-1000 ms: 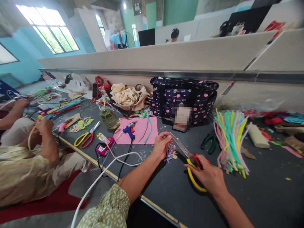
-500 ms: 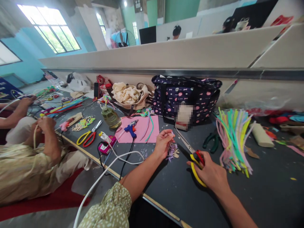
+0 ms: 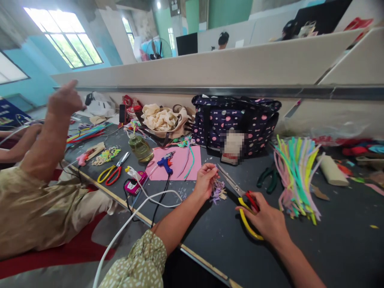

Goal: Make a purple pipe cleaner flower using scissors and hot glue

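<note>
My right hand [image 3: 265,216] grips a pair of scissors [image 3: 249,218] by their red and yellow handles, blades pointing up and left. The blade tips come close to the fingertips of my left hand [image 3: 207,180], which is closed in a pinch. Whatever small thing it pinches is too tiny to make out. Just below those fingers lies a little pile of lilac and cream clippings [image 3: 219,192] on the dark table. Right of the scissors are dark green pliers [image 3: 268,178] and a bundle of pastel pipe cleaners [image 3: 297,176].
A blue glue gun [image 3: 165,163] rests on a pink sheet [image 3: 192,158] beside a bottle [image 3: 140,148]. White cable [image 3: 156,197] crosses the table edge near my left forearm. A patterned bag [image 3: 240,120] stands behind. A co-worker's raised arm [image 3: 57,124] is at left.
The scissor tips have moved slightly left, nearer my left fingertips. At left, a co-worker's hand has risen from the table edge into the air.
</note>
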Action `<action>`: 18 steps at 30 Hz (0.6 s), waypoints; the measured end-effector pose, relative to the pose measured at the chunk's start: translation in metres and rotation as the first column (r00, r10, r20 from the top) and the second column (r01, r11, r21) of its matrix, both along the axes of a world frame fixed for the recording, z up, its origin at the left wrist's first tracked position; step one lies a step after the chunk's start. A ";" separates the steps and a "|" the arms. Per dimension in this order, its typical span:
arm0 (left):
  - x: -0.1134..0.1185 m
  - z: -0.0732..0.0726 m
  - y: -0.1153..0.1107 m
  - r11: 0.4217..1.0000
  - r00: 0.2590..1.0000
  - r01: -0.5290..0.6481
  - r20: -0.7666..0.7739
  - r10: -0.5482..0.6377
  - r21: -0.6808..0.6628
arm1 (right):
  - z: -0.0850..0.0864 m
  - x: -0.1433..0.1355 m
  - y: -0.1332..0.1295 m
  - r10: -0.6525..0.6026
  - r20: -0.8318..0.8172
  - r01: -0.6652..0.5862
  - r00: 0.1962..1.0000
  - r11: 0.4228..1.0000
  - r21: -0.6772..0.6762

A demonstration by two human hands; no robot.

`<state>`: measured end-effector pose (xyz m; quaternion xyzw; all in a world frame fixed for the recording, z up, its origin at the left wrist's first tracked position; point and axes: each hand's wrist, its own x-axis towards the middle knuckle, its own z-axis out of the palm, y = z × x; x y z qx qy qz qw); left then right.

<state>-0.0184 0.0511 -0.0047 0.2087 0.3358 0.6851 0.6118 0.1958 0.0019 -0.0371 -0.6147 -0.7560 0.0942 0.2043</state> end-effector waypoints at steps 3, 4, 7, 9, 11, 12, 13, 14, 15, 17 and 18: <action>0.000 0.000 0.000 1.000 1.000 0.011 0.000 -0.011 0.001 | 0.001 0.000 0.000 0.004 0.018 -0.004 1.000 1.000 0.029; 0.000 -0.001 0.000 1.000 1.000 0.014 0.001 -0.014 0.002 | 0.001 -0.001 0.000 0.000 0.032 -0.002 0.999 0.999 0.041; 0.000 -0.001 0.000 1.000 1.000 0.018 0.000 -0.018 0.001 | 0.000 0.000 0.000 -0.002 0.073 -0.004 0.997 0.997 0.080; 0.000 -0.001 0.000 1.000 1.000 0.019 -0.001 -0.019 -0.009 | -0.001 0.000 -0.001 -0.005 0.088 -0.003 0.996 0.996 0.092; 0.000 0.001 0.000 1.000 1.000 0.025 0.005 -0.025 -0.018 | -0.001 0.001 -0.001 -0.009 0.092 0.001 0.996 0.996 0.089; 0.000 0.001 -0.001 0.999 1.000 0.029 0.007 -0.028 -0.022 | -0.001 0.001 -0.001 -0.014 0.096 0.006 0.995 0.996 0.085; 0.000 0.002 -0.001 0.999 1.000 0.031 0.008 -0.030 -0.025 | -0.001 0.002 -0.001 -0.018 0.102 0.010 0.995 0.997 0.080; 0.000 0.002 -0.001 0.999 0.999 0.032 0.006 -0.032 -0.028 | -0.001 0.002 -0.001 -0.019 0.110 0.011 0.994 0.997 0.075; 0.001 0.003 -0.001 0.999 1.000 0.031 0.002 -0.031 -0.029 | 0.000 0.002 0.000 -0.018 0.120 0.009 0.993 0.997 0.072; 0.001 0.002 0.000 0.999 1.000 0.022 -0.011 -0.023 -0.037 | 0.000 0.001 0.000 -0.018 0.138 0.007 0.990 0.997 0.078; 0.001 0.002 0.000 0.999 1.000 0.018 -0.019 -0.018 -0.041 | 0.001 0.001 0.000 -0.019 0.140 0.007 0.990 0.996 0.084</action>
